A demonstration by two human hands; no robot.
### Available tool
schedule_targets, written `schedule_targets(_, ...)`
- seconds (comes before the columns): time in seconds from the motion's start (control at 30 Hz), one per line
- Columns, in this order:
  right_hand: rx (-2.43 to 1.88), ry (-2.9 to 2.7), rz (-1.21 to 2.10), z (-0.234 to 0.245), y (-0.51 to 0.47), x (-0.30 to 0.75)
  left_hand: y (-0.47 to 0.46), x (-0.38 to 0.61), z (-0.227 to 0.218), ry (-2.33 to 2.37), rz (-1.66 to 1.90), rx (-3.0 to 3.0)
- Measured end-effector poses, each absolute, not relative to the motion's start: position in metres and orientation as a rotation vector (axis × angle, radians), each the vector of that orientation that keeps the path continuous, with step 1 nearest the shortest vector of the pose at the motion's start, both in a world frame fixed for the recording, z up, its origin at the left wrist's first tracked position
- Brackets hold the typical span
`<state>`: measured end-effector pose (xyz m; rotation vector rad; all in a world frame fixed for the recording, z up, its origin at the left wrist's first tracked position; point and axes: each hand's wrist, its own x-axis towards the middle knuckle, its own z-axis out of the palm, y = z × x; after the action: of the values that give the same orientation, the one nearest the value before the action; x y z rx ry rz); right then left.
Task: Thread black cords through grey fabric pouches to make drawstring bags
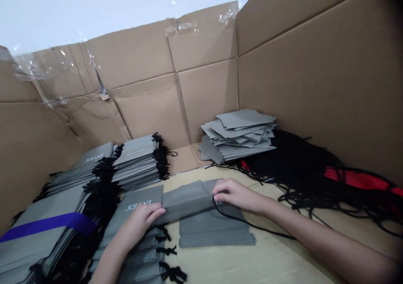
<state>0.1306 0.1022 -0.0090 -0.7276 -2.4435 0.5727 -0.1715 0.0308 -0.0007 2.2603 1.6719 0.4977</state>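
Observation:
My left hand (138,223) is closed, thumb over fingers, on the left end of a flat grey drawstring pouch (189,206). The thumb and fingers of my right hand (231,194) pinch the other end of this pouch. A black cord (252,224) trails from that pinch to the right, under my forearm. Below the held pouch lie more flat grey pouches (217,235) on the tan surface. Under and beside my left hand is a row of overlapping grey pouches (143,256) with knotted black cords; one shows white "INTEX" lettering.
Tall cardboard walls (201,87) enclose the surface. At the left stand stacks of corded pouches (135,162), one crossed by a purple band (47,227). A messy pile of grey pouches (242,135) sits at the back right, beside a heap of black cords (302,162) with red fabric (352,178).

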Motion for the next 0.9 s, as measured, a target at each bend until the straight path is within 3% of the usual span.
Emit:
schedule_targets(0.17, -0.822, -2.144, 0.896, -0.006, 0.106, 0.144, 0.037, -0.175, -0.006, 1.608, 0.420, 2.248)
schedule_targets(0.47, -0.468, -2.063, 1.535, -0.008, 0.106, 0.151, 0.042, -0.178, -0.013, 1.565, 0.342, 2.258)
schedule_targets(0.73, -0.513, -1.992, 1.455, -0.024, 0.109, 0.144, 0.026, -0.168, 0.005, 1.717, 0.046, 2.399)
schedule_targets(0.9, -0.644, -2.041, 1.221, -0.014, 0.106, 0.148, 0.006, -0.135, 0.000, 2.204, -0.137, 2.518)
